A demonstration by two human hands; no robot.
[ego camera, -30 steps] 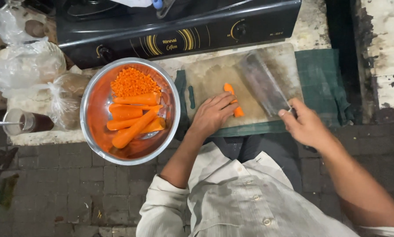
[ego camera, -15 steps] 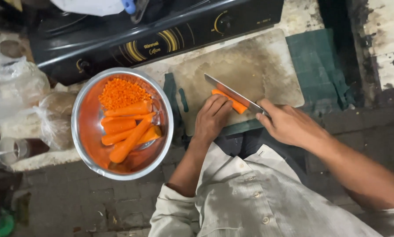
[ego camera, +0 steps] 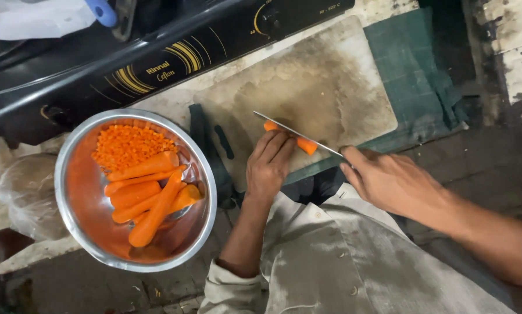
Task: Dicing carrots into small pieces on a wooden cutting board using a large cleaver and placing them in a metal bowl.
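Note:
A peeled carrot piece lies on a worn wooden cutting board. My left hand presses down on the carrot, fingers curled over its left part. My right hand grips the handle of a broad knife, whose blade lies lengthwise along the carrot, edge on it. Left of the board stands a steel bowl holding several whole peeled carrots and a heap of finely diced carrot.
A black gas stove runs along the back edge. A green cloth lies under the board at the right. Clear plastic bags sit at the far left. My light shirt fills the bottom middle.
The knife came down from a raised position at the right and now rests along the carrot. My left hand stayed on the carrot. The camera moved closer.

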